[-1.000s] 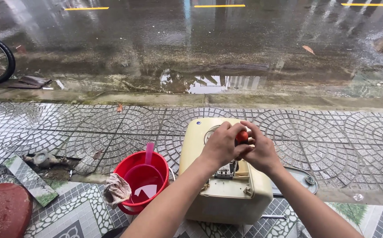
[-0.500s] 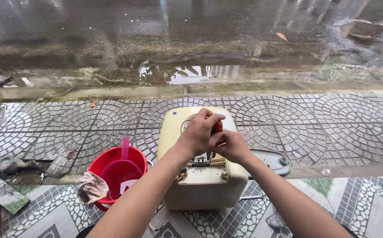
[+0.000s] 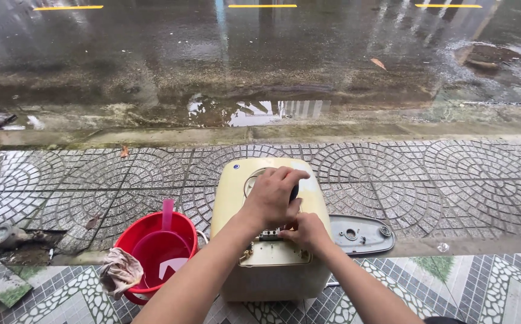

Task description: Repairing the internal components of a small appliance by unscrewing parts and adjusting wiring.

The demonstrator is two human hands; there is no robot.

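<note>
Now the left hand [image 3: 270, 197] lies spread over the round opening of the cream water heater [image 3: 270, 240] on the pavement, the red-handled tool gone from view; the right hand [image 3: 306, 231] pinches at the wiring below, suggesting a shift to finger work.

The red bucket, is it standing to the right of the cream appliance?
No, the red bucket stands left of the cream appliance.

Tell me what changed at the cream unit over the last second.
The left hand was clasped with the right hand over a red part on the cream unit; now it lies flat over the round opening, with the right hand lower, at the terminals. The red part is out of sight. The red bucket, rag and grey cover stayed put.
</note>
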